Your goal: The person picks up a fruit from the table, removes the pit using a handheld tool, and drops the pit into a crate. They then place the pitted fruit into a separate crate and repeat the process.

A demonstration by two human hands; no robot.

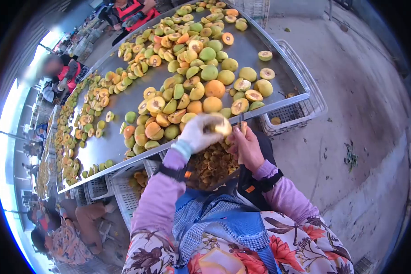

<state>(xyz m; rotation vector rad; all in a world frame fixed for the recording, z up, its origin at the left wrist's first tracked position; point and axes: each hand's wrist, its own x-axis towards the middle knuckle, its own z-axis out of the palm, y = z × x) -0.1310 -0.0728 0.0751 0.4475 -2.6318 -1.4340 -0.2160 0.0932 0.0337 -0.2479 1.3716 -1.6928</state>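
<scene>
My left hand (200,133), in a white glove, is closed around a pale yellow piece of fruit (222,126), blurred by motion. Beside it, my bare right hand (248,147) grips a small knife (243,129) with a light wooden handle; its short dark blade points up toward the table. Both hands are just over the near edge of a metal table (287,75). Heaped on that table are whole and halved yellow-green and orange fruits (213,88) that resemble peaches or apricots. Some cut faces show brown centres.
Below my hands lies a pile of brown pits or scraps (212,166). White plastic crates stand under the table, one at the right (313,102) and one at the left (125,194). Other people sit along the far side (131,11) and at the lower left (71,242).
</scene>
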